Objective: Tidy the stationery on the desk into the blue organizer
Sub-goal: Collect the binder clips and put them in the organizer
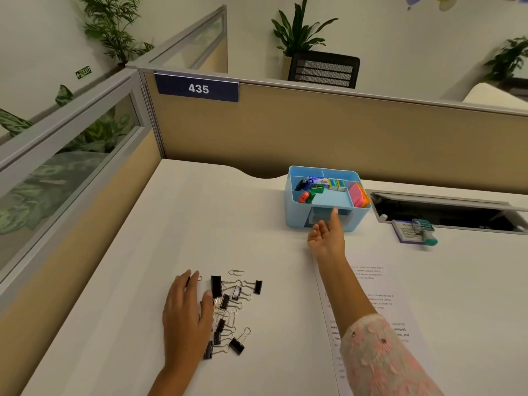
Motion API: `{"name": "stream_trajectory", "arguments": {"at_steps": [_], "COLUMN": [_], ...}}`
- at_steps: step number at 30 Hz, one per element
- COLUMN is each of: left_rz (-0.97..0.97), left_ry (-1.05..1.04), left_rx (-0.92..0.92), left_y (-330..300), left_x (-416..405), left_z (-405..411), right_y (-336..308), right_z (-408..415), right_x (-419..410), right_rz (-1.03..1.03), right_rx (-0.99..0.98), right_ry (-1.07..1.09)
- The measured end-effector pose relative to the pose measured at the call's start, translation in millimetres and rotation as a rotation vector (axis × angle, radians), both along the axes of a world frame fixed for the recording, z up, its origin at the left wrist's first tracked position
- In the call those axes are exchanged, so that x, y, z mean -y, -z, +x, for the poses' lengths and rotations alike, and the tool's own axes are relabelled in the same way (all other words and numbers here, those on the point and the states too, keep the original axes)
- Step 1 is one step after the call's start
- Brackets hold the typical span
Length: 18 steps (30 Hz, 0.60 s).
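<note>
Many black binder clips point(228, 307) with wire handles, mixed with thin silver paper clips point(236, 272), scattered just right of left hand point(187, 312), some under its fingers. Left hand flat, fingers spread, resting on pile, gripping nothing seen. Printed paper sheet point(374, 284) lying under right forearm, pink patterned sleeve point(380, 355) over it. Further out, right hand point(328, 235) extended, fingers loose and apart, empty, index tip at front drawer slot of blue organizer point(295, 215). Organizer smooth rounded plastic, top trays already holding small coloured items and pink-orange sticky notes point(360, 194). Teal stamp-like item point(425, 231) on purple pad, right of right hand. Likely step: clips next; calls for gathering the pile, then dropping into a free compartment.
</note>
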<state>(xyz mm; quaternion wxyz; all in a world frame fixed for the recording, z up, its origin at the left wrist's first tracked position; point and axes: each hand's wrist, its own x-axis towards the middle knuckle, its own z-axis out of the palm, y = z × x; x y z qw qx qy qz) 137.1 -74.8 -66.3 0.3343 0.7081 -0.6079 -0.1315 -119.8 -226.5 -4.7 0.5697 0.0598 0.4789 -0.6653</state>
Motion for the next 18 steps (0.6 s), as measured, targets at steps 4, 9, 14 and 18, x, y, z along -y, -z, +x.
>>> {"name": "stream_trajectory", "arguments": {"at_steps": [4, 9, 14, 18], "left_rz": [-0.007, -0.026, -0.025, 0.005], "left_ry": [-0.067, -0.101, -0.094, -0.091], "left_rx": [-0.021, -0.049, -0.019, 0.004], "left_y": [4, 4, 4, 3], "left_x": [2, 1, 0, 0], "left_z": [1, 2, 6, 12], "right_y": [4, 3, -6, -11], "right_z": [-2, -6, -10, -12], "right_x": [-15, -31, -38, -44], "right_rz": [0.072, 0.109, 0.147, 0.173], "right_rx": [-0.002, -0.033, -0.054, -0.047], "right_ry": [0.02, -0.013, -0.088, -0.098]}}
